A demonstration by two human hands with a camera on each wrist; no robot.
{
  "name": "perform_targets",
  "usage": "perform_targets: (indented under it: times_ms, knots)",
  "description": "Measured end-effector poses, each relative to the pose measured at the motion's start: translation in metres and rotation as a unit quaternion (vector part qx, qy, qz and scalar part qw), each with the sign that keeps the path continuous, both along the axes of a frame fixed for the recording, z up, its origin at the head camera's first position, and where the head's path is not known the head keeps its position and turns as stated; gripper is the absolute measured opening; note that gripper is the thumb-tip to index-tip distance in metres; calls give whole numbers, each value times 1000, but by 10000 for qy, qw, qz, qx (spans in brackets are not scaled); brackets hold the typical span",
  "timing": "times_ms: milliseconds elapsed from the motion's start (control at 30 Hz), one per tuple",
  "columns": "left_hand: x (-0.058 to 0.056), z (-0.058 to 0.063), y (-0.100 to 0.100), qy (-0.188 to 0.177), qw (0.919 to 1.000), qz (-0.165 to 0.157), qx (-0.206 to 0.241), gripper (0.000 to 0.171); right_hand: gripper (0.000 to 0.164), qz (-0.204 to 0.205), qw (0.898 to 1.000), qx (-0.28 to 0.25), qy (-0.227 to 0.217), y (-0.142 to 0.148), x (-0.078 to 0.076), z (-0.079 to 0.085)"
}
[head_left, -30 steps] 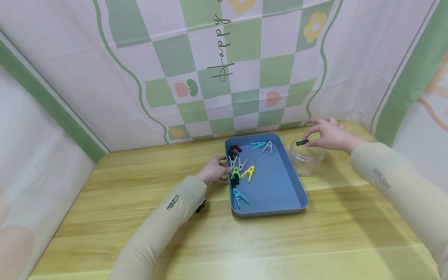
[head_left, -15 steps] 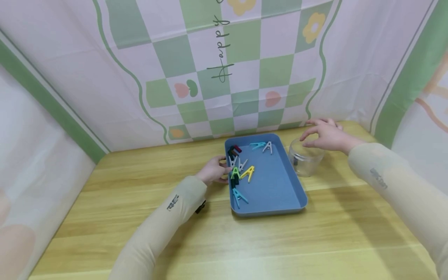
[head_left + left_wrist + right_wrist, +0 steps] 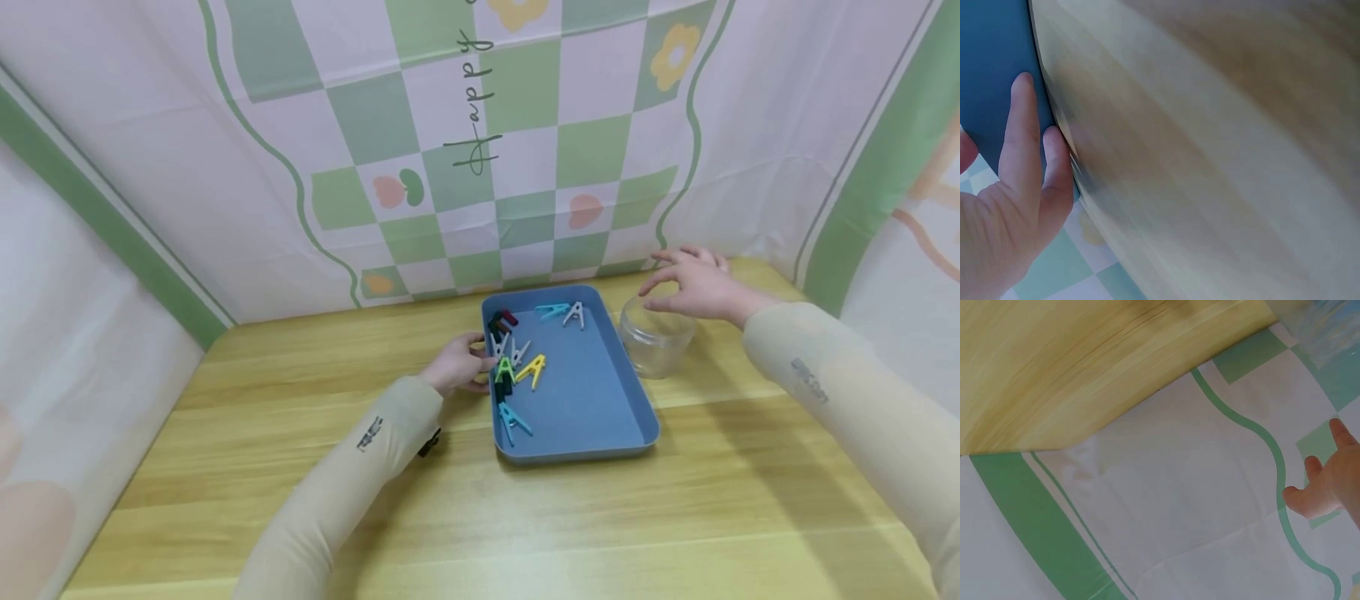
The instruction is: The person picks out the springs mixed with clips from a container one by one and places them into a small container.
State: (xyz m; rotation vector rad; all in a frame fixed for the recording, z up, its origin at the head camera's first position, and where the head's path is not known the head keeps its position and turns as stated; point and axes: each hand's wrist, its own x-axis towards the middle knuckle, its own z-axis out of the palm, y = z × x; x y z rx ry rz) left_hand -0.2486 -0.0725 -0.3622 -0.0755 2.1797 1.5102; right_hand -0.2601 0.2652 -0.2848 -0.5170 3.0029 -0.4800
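My left hand [image 3: 453, 364] holds the left side of a blue tray [image 3: 592, 400], thumb at the rim and fingers along the outer wall. In the left wrist view, two fingers [image 3: 1021, 134] lie against that wall. Inside the tray are several clothespins, including a yellow clothespin [image 3: 533, 371], a green clothespin [image 3: 506, 370] and a lower blue clothespin [image 3: 513, 422]. Small dark clips [image 3: 502, 387] lie along its left wall. Above a clear round jar [image 3: 656, 350], my right hand [image 3: 697, 287] hovers with nothing between its parted fingers. No clip is distinguishable inside the jar.
The wooden table [image 3: 337, 400] extends around the tray. A patterned cloth [image 3: 525, 125] hangs behind it, close to the right hand. A small black object [image 3: 430, 442] shows under the left wrist.
One second ago my right hand pinched a small black-green ribbed clip above the jar. It let go, and the clip showed as a dark blur in the jar. My left hand stayed on the tray.
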Motion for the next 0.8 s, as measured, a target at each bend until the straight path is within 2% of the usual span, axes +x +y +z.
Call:
perform_targets:
  times_ms: [200,433,800]
  knots:
    - [0,0,0,-4,10000,2,21,59,31,91,9998,-86,172,-6,0,6]
    - [0,-1,1,-3,10000,13,12,60,30,409,9984,-333,199,-23,2,10]
    - [-1,-2,0,38,10000,-14,-32,58,26,729,9955,-601,51,-78,8,8]
